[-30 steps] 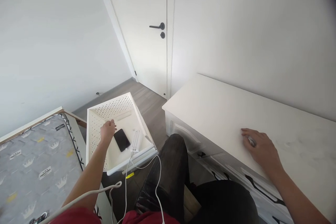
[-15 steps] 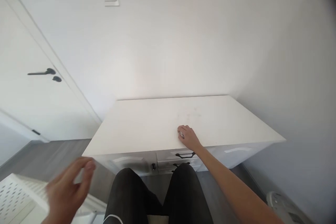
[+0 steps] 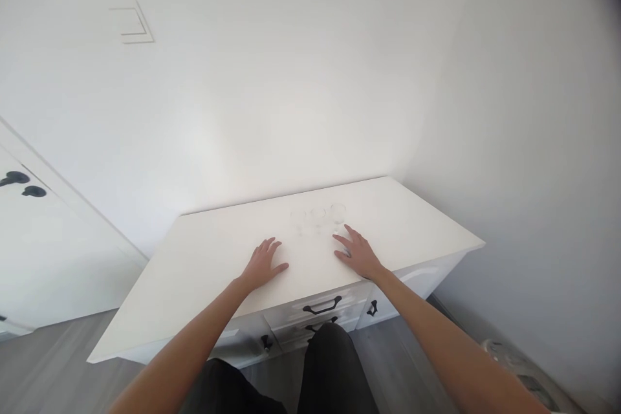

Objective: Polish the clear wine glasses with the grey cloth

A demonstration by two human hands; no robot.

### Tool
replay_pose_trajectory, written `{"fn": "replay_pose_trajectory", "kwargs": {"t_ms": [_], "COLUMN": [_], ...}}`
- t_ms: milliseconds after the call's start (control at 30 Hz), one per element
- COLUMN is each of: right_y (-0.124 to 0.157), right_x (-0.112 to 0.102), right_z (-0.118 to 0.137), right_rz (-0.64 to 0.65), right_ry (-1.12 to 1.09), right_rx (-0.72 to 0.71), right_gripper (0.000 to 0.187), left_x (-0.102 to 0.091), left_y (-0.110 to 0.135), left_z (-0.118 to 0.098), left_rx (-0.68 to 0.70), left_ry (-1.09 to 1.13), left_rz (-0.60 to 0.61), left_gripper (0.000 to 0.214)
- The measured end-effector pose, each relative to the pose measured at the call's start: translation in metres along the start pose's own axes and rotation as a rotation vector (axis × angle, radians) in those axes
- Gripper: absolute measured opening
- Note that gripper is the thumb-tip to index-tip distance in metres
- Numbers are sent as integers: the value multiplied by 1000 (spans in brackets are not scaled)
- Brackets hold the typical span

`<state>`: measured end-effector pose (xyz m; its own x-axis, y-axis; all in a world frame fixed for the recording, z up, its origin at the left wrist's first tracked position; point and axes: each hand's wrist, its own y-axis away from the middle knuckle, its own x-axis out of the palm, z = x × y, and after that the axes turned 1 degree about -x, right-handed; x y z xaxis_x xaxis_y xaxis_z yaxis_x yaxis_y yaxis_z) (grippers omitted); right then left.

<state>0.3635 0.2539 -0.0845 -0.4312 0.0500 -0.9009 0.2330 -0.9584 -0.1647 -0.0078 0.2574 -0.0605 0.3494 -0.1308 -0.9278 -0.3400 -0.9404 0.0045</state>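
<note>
Three faint, see-through round shapes, perhaps small clear glasses, stand in a row on the white cabinet top (image 3: pixel 204 272): a left one (image 3: pixel 297 215), a middle one (image 3: pixel 318 213) and a right one (image 3: pixel 338 212). Their outlines are too pale to make out the exact kind. My left hand (image 3: pixel 262 263) rests on or just over the top, to the near left of the row, with fingers apart and nothing in it. Just in front of the right clear shape is my right hand (image 3: pixel 358 255), its fingers spread; whether a fingertip touches that shape is unclear.
Black handles (image 3: pixel 323 305) and knobs mark the cabinet's drawers and doors. A white wall (image 3: pixel 291 77) rises behind it, and another stands to the right. The door (image 3: pixel 43 252) is at the left. A pale appliance (image 3: pixel 514 362) lies on the grey floor at lower right.
My left hand has come from the lower left onto the cabinet top. My right hand, formerly curled near the front edge, has spread its fingers. The view has turned and shifted right.
</note>
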Motion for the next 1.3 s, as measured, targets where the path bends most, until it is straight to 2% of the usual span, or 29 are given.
{"fn": "replay_pose_trajectory", "kwargs": {"t_ms": [100, 233, 400, 600, 800, 1033, 1167, 1300], "right_y": [-14, -30, -44, -60, -67, -72, -74, -78], "right_x": [-6, -7, 0, 2, 2, 7, 13, 22], "right_z": [-4, -9, -16, -16, -9, 2, 17, 38], "right_rz": [55, 59, 88, 122, 131, 144, 111, 107], "right_ry": [-17, -12, -8, -6, -36, -20, -36, -48], "right_rx": [-75, -139, -152, -141, -63, -43, -66, -65], "right_gripper": [59, 57, 60, 64, 66, 61, 55, 57], "left_x": [6, 0, -9, 2, 15, 24, 26, 19], "left_y": [-40, -77, -111, -137, -142, -138, -127, -102], "left_z": [-1, -10, -16, -23, -41, -44, -38, -16], "left_rx": [15, 92, 272, 313, 319, 324, 299, 272], "left_ry": [-8, -15, 35, 40, 52, 17, 30, 24], "left_rz": [62, 132, 200, 265, 164, 105, 91, 84], "left_gripper": [83, 88, 83, 85, 75, 65, 64, 65]}}
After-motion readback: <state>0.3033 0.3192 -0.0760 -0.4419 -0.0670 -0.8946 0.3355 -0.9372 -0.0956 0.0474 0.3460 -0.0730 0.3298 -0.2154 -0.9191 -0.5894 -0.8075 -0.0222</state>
